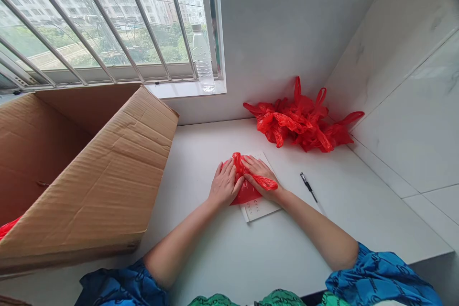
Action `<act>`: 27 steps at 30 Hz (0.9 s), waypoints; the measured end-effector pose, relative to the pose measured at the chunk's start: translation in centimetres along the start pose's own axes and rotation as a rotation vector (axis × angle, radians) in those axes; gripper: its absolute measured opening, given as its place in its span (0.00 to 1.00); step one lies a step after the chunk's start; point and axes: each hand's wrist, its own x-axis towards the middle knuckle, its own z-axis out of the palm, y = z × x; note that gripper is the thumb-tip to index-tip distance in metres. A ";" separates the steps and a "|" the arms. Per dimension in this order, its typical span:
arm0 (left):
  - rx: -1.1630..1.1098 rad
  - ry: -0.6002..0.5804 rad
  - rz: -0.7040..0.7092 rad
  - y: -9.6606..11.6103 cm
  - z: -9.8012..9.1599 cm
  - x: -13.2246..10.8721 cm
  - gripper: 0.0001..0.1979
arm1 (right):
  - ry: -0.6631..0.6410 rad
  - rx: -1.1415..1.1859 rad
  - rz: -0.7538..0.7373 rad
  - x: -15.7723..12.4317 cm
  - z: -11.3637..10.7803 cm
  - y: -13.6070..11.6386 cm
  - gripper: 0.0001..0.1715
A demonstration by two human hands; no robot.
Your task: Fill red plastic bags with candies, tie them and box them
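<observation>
A red plastic bag [247,191] lies flattened on a white sheet of paper [260,208] on the white counter [222,248]. My left hand [225,184] rests flat on the bag's left part, fingers stretched out. My right hand [261,177] presses on its right part, fingers extended, with one bag handle looped across the back of the hand. The paper is mostly hidden under the bag and my hands.
A pile of crumpled red plastic bags [301,122] sits in the far corner. A black pen [308,186] lies right of my hands. A large open cardboard box [82,177] stands at the left. A clear water bottle [202,57] stands on the window sill.
</observation>
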 end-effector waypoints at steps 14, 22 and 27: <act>-0.058 0.008 -0.006 0.0 -0.1 0.0 0.24 | 0.014 0.019 -0.010 -0.1 0.1 0.2 0.31; -0.074 0.005 -0.010 0.0 -0.1 0.0 0.24 | 0.023 -0.005 -0.029 -0.1 0.6 0.8 0.31; -0.090 0.008 -0.018 0.1 -0.1 0.1 0.24 | 0.034 -0.009 -0.035 -0.2 0.5 0.7 0.31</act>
